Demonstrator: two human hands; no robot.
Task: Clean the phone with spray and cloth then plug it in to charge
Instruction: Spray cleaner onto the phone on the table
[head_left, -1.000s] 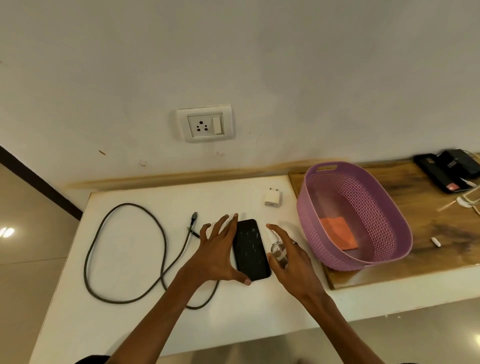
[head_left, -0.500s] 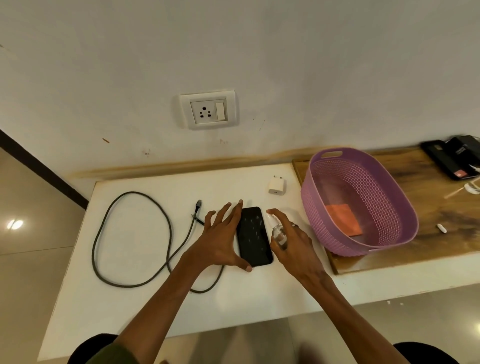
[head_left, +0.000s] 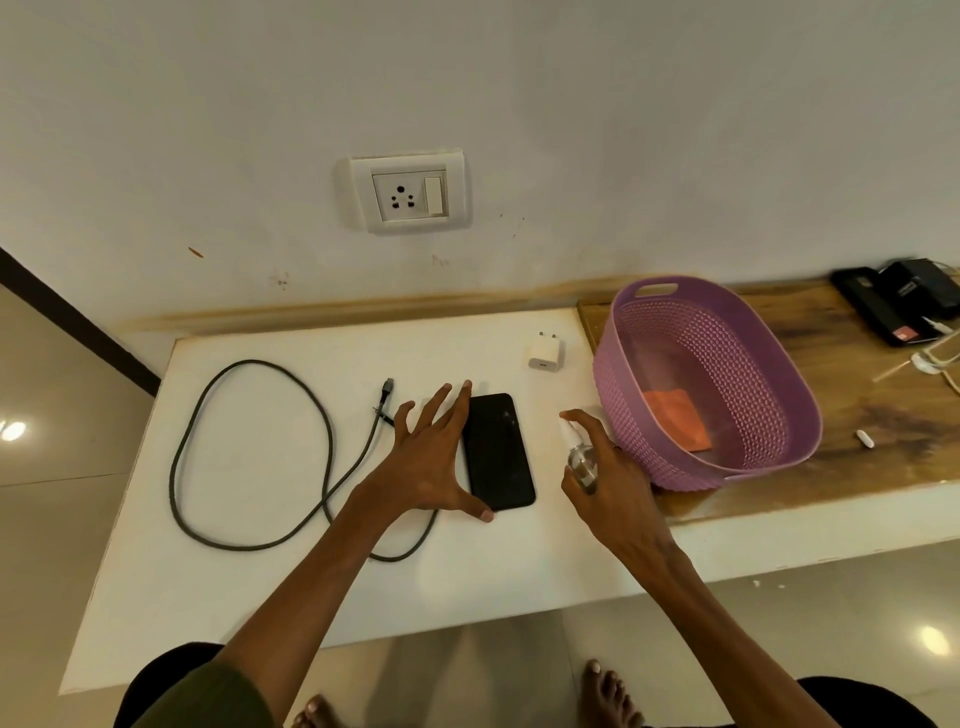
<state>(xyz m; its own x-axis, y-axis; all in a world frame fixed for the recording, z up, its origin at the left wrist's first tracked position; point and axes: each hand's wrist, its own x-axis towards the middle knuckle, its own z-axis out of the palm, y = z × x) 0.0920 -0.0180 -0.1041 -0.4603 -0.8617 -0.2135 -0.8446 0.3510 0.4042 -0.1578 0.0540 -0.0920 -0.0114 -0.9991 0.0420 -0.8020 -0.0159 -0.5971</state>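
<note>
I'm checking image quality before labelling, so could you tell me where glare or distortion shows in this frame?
Head view: bright lamp reflections glare on the glossy floor, at left and lower right; wide-angle distortion bends the white table edges; the phone screen reads dark without strong glare; the clear spray bottle is hard to outline.

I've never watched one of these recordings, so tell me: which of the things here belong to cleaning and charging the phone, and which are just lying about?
For the job:
phone, steadied by the left hand
spray bottle, held in the right hand
orange cloth in the purple basket
cable
white adapter
wall socket

Lying about:
black devices on the wooden board
small white piece
</note>
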